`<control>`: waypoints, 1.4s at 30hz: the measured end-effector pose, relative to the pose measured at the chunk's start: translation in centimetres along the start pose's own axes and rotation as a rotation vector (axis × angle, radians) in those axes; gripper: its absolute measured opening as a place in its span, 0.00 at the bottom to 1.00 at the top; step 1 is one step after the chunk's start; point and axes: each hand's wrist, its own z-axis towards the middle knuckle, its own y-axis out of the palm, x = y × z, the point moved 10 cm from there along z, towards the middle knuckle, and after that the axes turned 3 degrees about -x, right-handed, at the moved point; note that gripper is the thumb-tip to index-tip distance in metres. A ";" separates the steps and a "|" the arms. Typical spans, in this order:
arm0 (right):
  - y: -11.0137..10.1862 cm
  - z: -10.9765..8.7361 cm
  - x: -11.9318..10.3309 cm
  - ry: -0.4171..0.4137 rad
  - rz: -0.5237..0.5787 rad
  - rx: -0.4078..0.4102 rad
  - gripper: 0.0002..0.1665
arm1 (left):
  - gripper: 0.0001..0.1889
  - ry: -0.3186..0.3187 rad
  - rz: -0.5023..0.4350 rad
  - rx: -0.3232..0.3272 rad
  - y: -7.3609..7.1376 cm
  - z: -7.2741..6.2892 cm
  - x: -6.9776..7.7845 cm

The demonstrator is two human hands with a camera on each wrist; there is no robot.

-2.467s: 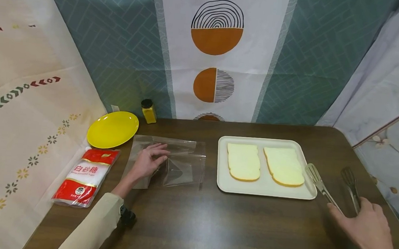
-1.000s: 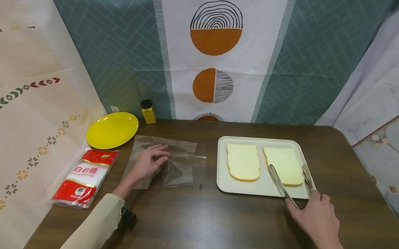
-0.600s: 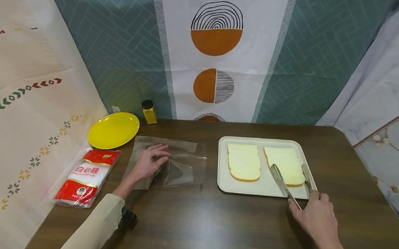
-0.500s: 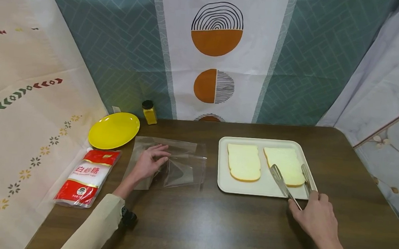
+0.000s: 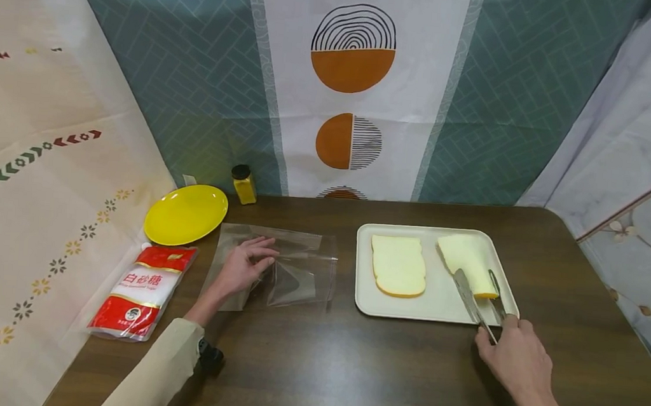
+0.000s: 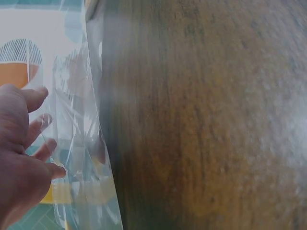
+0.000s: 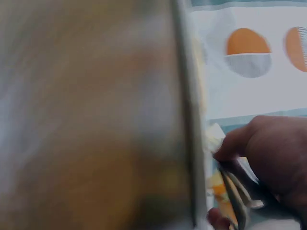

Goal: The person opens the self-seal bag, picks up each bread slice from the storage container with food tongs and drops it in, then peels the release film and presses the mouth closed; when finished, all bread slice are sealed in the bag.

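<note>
Metal food tongs are gripped in my right hand, just past the front right edge of a cream tray. Their two ends press on the right bread slice, whose near part bends and bunches between them. A second bread slice lies flat on the tray's left half. My left hand rests on a clear plastic bag, its fingers loosely bent. In the left wrist view the fingertips touch the crinkled film. The right wrist view is blurred, with the tongs partly hidden.
Left of the bag stand a yellow plate and a red-and-white sugar packet. A small yellow bottle with a black cap is at the back. Everything lies on a dark wooden table against hanging cloths.
My right hand has brought the tongs from the table's right side leftward onto the right slice. Their ends have drawn closer, squeezing and bending that slice. The left hand stays put.
</note>
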 end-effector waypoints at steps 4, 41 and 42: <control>-0.3 -0.2 0.1 -0.021 0.011 0.021 0.25 | 0.09 0.008 -0.001 0.011 -0.1 0.0 -0.1; -2.5 -0.3 -0.9 -0.234 0.017 0.110 0.28 | 0.10 0.027 0.013 0.034 -0.1 -0.1 0.3; -2.5 -0.2 -1.2 -0.247 0.015 0.107 0.28 | 0.10 0.025 0.013 0.033 -0.1 -0.1 0.3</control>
